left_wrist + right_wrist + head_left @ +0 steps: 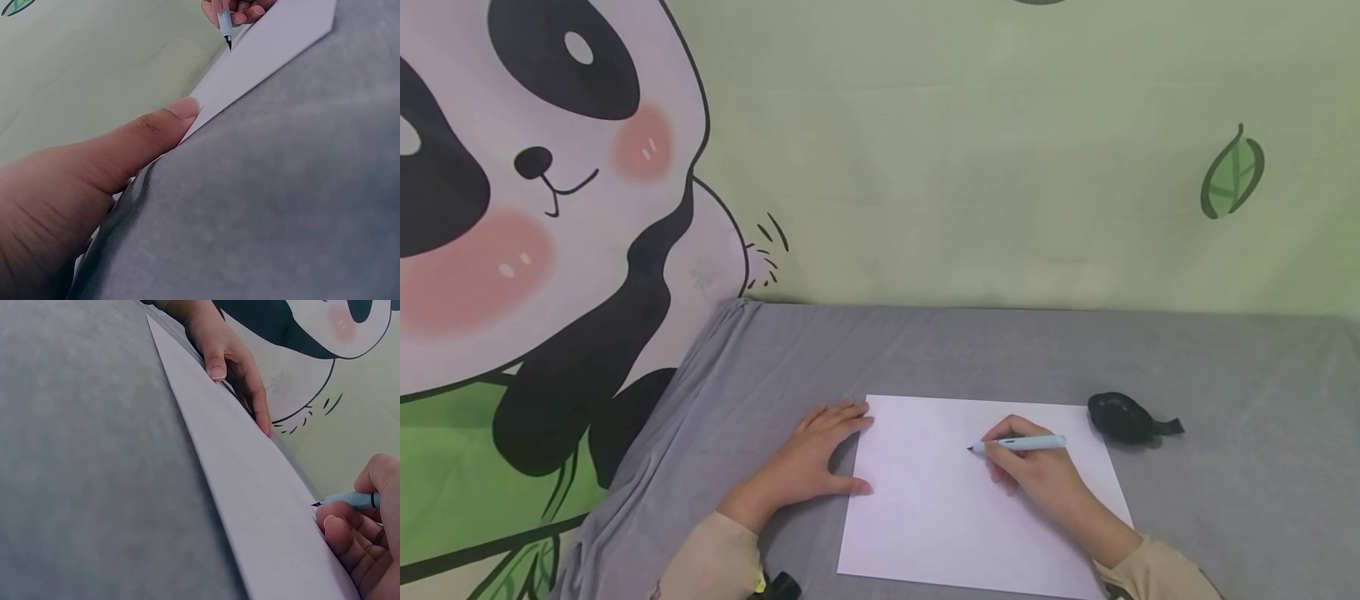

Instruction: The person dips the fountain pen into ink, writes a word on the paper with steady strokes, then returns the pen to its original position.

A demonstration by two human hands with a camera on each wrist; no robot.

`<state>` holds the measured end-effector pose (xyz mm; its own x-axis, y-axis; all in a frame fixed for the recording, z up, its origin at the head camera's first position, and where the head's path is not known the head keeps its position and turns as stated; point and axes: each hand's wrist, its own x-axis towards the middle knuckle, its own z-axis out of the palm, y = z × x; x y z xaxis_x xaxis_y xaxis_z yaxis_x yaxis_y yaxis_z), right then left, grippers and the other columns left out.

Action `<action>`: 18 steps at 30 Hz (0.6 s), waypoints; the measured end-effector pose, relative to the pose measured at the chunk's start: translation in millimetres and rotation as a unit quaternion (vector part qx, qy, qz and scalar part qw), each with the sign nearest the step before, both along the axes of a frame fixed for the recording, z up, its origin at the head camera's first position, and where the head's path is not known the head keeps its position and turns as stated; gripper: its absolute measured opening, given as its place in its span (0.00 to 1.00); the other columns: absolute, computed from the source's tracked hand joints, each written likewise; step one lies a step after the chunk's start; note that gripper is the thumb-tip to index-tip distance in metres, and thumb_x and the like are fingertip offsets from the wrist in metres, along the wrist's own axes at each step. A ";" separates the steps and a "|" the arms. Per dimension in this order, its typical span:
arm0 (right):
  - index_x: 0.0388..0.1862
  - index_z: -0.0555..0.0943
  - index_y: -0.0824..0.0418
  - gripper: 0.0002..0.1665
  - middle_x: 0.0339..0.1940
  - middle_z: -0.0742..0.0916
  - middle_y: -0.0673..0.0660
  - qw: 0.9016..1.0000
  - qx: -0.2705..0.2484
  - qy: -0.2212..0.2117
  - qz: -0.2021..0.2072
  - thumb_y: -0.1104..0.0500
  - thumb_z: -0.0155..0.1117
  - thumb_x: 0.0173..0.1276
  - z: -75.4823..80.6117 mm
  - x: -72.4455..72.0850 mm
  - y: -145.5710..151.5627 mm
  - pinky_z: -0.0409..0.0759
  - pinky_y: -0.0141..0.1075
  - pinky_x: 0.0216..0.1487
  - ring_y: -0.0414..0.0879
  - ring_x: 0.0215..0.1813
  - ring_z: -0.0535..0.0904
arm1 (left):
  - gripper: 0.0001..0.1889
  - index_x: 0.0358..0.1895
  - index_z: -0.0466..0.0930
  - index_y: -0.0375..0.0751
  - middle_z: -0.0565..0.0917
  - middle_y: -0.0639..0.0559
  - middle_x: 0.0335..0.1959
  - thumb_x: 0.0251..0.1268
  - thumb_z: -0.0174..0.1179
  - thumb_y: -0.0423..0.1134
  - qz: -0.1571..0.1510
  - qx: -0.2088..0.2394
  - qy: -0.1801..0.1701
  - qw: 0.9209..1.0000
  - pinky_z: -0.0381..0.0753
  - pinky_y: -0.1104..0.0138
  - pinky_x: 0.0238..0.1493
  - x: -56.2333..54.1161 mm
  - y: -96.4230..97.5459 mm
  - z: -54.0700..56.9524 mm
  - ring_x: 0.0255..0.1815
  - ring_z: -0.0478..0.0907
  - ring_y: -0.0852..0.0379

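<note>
A white sheet of paper (925,517) lies flat on the grey cloth. My right hand (1033,471) is over its right half and pinches a light-blue fountain pen (1030,442). The pen's dark nib points left, at or just above the paper; whether it touches is unclear. No marks show on the sheet. My left hand (812,457) rests at the paper's left edge with fingers spread, the thumb and fingertips on the margin. In the left wrist view, the left thumb (150,134) lies along the paper's edge.
A shiny black rounded object (1120,417) with a narrow flared tail lies by the sheet's upper right corner. Grey cloth (985,350) covers the surface. Behind stands a green backdrop (970,167) with a panda picture. Something small and black (782,586) sits near the left sleeve.
</note>
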<state>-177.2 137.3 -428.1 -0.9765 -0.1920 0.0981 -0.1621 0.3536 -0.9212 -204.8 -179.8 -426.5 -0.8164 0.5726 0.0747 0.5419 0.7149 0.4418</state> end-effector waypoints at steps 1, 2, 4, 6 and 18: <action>0.38 0.78 0.67 0.07 0.19 0.83 0.58 1.000 0.001 -0.001 -0.001 0.62 0.63 0.66 0.1 0.1 0.1 0.78 0.31 0.19 0.37 0.19 0.76 | 0.45 0.69 0.67 0.43 0.64 0.48 0.74 0.47 0.70 0.59 0.000 0.000 0.000 1.000 0.48 0.43 0.76 0.0 0.0 -0.2 0.77 0.55 0.44; 0.38 0.78 0.67 0.07 0.19 0.83 0.58 1.000 0.001 -0.001 -0.002 0.62 0.63 0.66 0.2 0.2 0.2 0.78 0.31 0.19 0.37 0.19 0.76 | 0.45 0.69 0.67 0.43 0.64 0.48 0.74 0.47 0.70 0.59 0.000 0.000 0.001 1.000 0.48 0.43 0.76 -0.1 0.1 -0.2 0.77 0.55 0.44; 0.38 0.78 0.67 0.07 0.19 0.83 0.58 1.000 0.001 -0.002 -0.003 0.63 0.63 0.66 0.1 0.2 0.4 0.78 0.31 0.19 0.37 0.19 0.76 | 0.45 0.69 0.67 0.43 0.64 0.48 0.74 0.48 0.70 0.59 0.000 0.000 0.001 1.000 0.48 0.43 0.76 0.0 0.2 -0.3 0.77 0.55 0.44; 0.38 0.78 0.67 0.07 0.19 0.83 0.58 1.000 0.002 -0.003 -0.004 0.63 0.63 0.66 -0.3 0.1 0.5 0.79 0.31 0.19 0.37 0.19 0.76 | 0.45 0.69 0.67 0.43 0.64 0.47 0.74 0.48 0.70 0.59 0.000 0.001 0.001 1.000 0.48 0.43 0.76 0.1 0.1 -0.2 0.77 0.55 0.44; 0.37 0.78 0.66 0.06 0.18 0.83 0.58 1.000 0.011 -0.002 -0.016 0.64 0.62 0.66 -0.3 0.6 1.0 0.78 0.31 0.18 0.37 0.20 0.77 | 0.45 0.69 0.67 0.43 0.64 0.48 0.74 0.48 0.70 0.59 0.000 0.003 0.003 1.000 0.48 0.44 0.76 -0.1 -0.5 -1.4 0.77 0.55 0.44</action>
